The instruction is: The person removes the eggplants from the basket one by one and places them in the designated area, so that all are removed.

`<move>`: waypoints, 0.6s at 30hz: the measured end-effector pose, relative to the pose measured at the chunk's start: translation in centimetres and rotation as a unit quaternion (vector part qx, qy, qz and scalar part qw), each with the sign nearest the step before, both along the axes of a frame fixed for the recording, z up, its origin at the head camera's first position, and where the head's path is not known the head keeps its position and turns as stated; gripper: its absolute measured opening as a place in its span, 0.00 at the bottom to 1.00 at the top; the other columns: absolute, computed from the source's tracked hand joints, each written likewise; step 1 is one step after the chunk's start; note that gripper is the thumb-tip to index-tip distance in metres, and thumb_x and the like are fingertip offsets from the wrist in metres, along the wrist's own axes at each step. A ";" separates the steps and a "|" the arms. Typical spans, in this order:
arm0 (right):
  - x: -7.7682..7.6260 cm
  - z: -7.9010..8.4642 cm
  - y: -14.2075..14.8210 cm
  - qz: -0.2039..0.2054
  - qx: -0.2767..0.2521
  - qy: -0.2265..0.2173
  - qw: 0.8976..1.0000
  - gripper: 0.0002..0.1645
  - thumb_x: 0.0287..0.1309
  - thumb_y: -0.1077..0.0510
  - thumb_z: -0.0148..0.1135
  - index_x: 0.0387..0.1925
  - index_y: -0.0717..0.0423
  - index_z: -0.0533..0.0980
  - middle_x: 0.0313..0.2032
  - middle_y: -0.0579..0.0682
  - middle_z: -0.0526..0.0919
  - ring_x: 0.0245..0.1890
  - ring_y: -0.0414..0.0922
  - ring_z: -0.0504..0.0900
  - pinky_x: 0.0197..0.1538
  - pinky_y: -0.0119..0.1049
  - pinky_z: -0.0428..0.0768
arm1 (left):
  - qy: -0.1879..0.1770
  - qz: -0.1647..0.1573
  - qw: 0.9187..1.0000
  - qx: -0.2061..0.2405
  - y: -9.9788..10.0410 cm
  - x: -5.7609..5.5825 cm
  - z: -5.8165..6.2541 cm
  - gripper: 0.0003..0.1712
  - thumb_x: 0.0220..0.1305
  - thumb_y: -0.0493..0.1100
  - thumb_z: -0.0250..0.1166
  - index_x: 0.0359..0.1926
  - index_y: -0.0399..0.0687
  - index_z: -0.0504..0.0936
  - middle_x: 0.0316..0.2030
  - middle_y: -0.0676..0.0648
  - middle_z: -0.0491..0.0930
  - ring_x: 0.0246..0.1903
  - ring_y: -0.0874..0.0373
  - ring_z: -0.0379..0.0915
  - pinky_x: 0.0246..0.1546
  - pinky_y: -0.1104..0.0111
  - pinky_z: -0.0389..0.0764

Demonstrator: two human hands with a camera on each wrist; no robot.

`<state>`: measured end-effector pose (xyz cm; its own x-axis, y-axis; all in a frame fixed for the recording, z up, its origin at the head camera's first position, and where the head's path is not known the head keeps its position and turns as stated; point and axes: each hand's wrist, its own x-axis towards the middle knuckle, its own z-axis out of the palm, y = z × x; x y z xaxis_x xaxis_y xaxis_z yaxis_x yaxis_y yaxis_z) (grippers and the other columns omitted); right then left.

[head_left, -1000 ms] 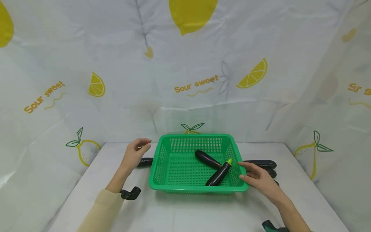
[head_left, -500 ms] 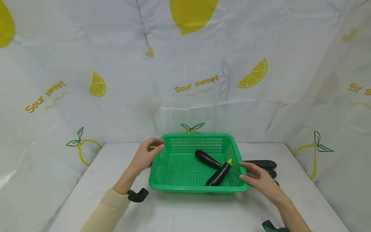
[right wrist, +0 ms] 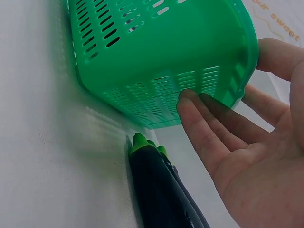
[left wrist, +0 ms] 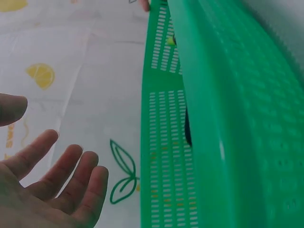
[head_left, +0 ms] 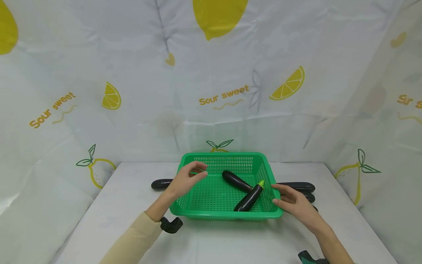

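A green plastic basket (head_left: 225, 215) stands on the white table with two eggplants inside: one eggplant (head_left: 235, 180) lies toward the back, and a green-stemmed eggplant (head_left: 248, 199) crosses its lower end. My left hand (head_left: 186, 179) hovers over the basket's left side, fingers loosely bent and holding nothing; in the left wrist view its fingers (left wrist: 71, 180) are spread apart. My right hand (head_left: 295, 205) holds the basket's right rim, its thumb at the rim and its fingertips (right wrist: 187, 102) on the outer wall.
Left of the basket lies another eggplant (head_left: 160, 184), partly hidden. To the right, behind my right hand, several more eggplants (head_left: 296, 186) lie close together. A lemon-printed white sheet (head_left: 148, 121) rises at the table's back and sides.
My left hand has moved right, from beside the basket to over its left side, uncovering the left eggplant's end. My right hand and the basket have stayed put.
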<state>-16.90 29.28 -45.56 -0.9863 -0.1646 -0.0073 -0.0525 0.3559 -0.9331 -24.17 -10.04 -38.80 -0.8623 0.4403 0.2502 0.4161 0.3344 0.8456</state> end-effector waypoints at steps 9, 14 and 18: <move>0.0 0.0 0.1 0.009 -0.005 0.007 1.000 0.37 0.70 0.51 0.64 0.74 0.56 0.64 0.66 0.63 0.71 0.62 0.56 0.75 0.50 0.34 0.80 | -0.050 -0.071 0.996 -0.017 2.6 0.1 -1.0 0.20 0.76 0.50 0.59 0.62 0.47 0.77 0.58 0.47 0.78 0.56 0.50 0.75 0.55 0.56 0.76; 0.0 0.1 0.1 0.009 -0.009 0.008 1.000 0.36 0.70 0.52 0.64 0.74 0.56 0.64 0.66 0.63 0.71 0.59 0.46 0.78 0.50 0.34 0.80 | -0.091 -0.082 0.992 -0.022 4.1 0.3 -1.9 0.19 0.75 0.53 0.60 0.61 0.53 0.78 0.58 0.51 0.77 0.57 0.50 0.73 0.56 0.55 0.75; 0.1 0.0 0.1 0.015 -0.017 0.009 1.000 0.37 0.70 0.53 0.64 0.74 0.58 0.63 0.65 0.64 0.71 0.55 0.39 0.79 0.49 0.34 0.81 | -0.118 -0.088 0.989 -0.027 4.8 0.3 -2.3 0.19 0.74 0.55 0.61 0.60 0.54 0.78 0.57 0.51 0.77 0.56 0.52 0.73 0.56 0.48 0.74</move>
<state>-16.84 29.40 -45.59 -0.9808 -0.1941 0.0171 -0.0802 0.3218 -0.9434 -23.83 -5.19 -41.10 -0.8025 0.5962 0.0242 0.2660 0.3212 0.9089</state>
